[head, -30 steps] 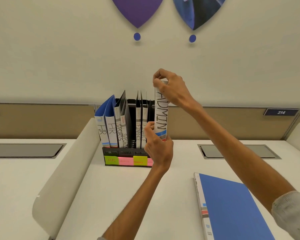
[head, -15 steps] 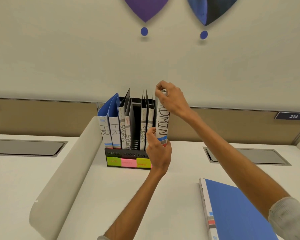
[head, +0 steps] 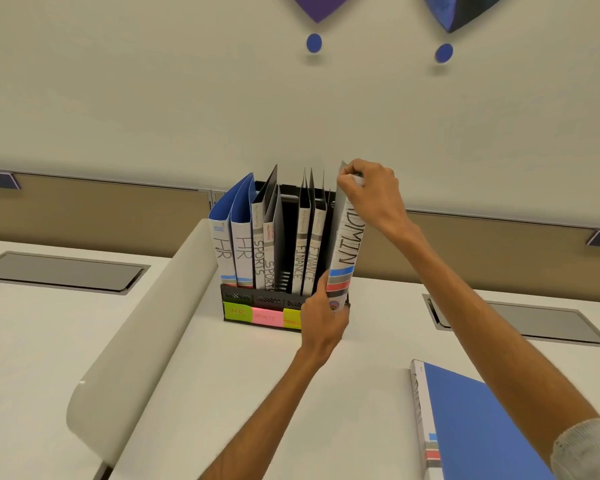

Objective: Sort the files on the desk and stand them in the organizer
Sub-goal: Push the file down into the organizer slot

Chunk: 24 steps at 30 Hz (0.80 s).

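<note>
The step in hand looks to be seating the slim, white-spined ADMIN file (head: 347,244) in the rightmost slot of the black perforated-metal organizer (head: 243,298). The file stands nearly upright at the organizer's right end, its striped foot level with the front rail, though I cannot tell whether it has bottomed out, since the left hand (head: 321,315) covers that spot. The right hand (head: 371,194) pinches the file's top corner, fingertips (head: 342,175) bunched together over the edge; the left hand grips the lower spine, thumb laid up its left side and the other fingers curled round below. Further left in the organizer stand two blue HR files (head: 236,244), two SPORTS files (head: 264,251) and two FINANCE files (head: 307,251), above coloured sticky labels (head: 238,311) (green, pink, yellow) on the front rail. One file remains outside: a blue plastic-covered file (head: 482,427) lying flat on the white desk (head: 205,393), in front of the organizer and off to its right. The next move, as I judge it, calls for pressing the ADMIN file fully down, releasing both hands once it stands unaided, then reading the flat file's spine to choose its slot.
</note>
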Each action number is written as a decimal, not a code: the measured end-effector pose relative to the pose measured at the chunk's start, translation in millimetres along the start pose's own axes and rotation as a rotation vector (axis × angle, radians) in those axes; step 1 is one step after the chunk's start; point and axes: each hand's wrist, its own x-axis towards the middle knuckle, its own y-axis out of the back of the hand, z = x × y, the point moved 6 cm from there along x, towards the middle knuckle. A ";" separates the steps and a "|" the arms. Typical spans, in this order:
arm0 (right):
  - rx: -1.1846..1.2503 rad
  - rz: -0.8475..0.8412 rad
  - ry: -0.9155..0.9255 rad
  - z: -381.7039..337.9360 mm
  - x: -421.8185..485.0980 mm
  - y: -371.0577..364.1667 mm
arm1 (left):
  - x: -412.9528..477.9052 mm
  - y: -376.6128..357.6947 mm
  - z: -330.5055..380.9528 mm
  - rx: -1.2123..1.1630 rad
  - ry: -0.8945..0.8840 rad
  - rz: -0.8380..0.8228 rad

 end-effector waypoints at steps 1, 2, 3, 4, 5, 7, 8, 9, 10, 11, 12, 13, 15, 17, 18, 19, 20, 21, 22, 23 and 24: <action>0.005 0.005 0.004 1.7 0.7 1.2 | -2.2 -2.6 -0.4 -0.012 0.004 0.010; 0.010 0.000 0.008 3.3 1.0 1.3 | -3.6 -5.9 -1.4 -0.029 0.013 0.013; 0.016 -0.013 0.013 4.5 0.9 0.1 | -3.9 -8.8 -3.1 -0.042 0.025 0.010; 0.020 -0.029 0.018 5.9 0.6 -1.9 | -2.7 -11.0 -5.0 -0.044 0.033 0.004; 0.021 -0.038 0.022 7.8 0.2 -4.0 | 0.0 -12.2 -6.6 -0.039 0.037 -0.009; 0.014 -0.029 0.026 13.0 0.6 -6.7 | 10.1 -13.2 -9.4 -0.038 0.032 -0.055; 0.009 -0.019 0.027 16.0 1.6 -7.5 | 16.3 -13.4 -10.9 -0.036 0.028 -0.080; 0.004 -0.011 0.027 19.4 3.5 -8.6 | 22.3 -13.1 -12.7 -0.021 0.025 -0.096; -0.002 -0.007 0.021 23.3 6.4 -10.0 | 27.7 -12.5 -15.1 0.003 0.027 -0.106; -0.008 -0.007 0.008 27.4 9.9 -11.3 | 32.2 -12.0 -18.8 0.027 0.035 -0.115; -0.012 -0.009 -0.007 31.7 13.8 -12.5 | 35.4 -12.1 -23.5 0.040 0.047 -0.133; -0.013 -0.011 -0.019 35.8 17.9 -13.5 | 36.6 -13.2 -28.6 0.037 0.061 -0.166; -0.003 -0.019 -0.028 41.5 25.9 -16.0 | 34.1 -17.4 -40.4 -0.008 0.075 -0.262; 0.009 -0.033 -0.028 45.1 33.5 -20.5 | 28.9 -19.0 -53.7 -0.040 0.080 -0.345; 0.009 -0.043 -0.031 46.9 37.2 -23.5 | 26.5 -18.8 -61.2 -0.018 0.085 -0.372; 0.007 -0.053 -0.035 48.7 40.6 -26.3 | 24.9 -18.2 -67.9 0.026 0.089 -0.388; 0.005 -0.062 -0.040 50.3 43.7 -29.3 | 24.5 -17.6 -73.6 0.087 0.087 -0.392; 0.006 -0.069 -0.041 51.8 46.4 -32.0 | 25.2 -17.6 -77.7 0.153 0.078 -0.387; 0.008 -0.073 -0.036 52.6 48.7 -34.6 | 26.6 -17.9 -79.9 0.207 0.067 -0.375; 0.009 -0.076 -0.025 52.5 50.0 -37.2 | 28.1 -18.1 -80.9 0.245 0.062 -0.360; 0.010 -0.078 -0.010 51.4 50.5 -40.0 | 30.3 -18.1 -81.2 0.274 0.062 -0.338</action>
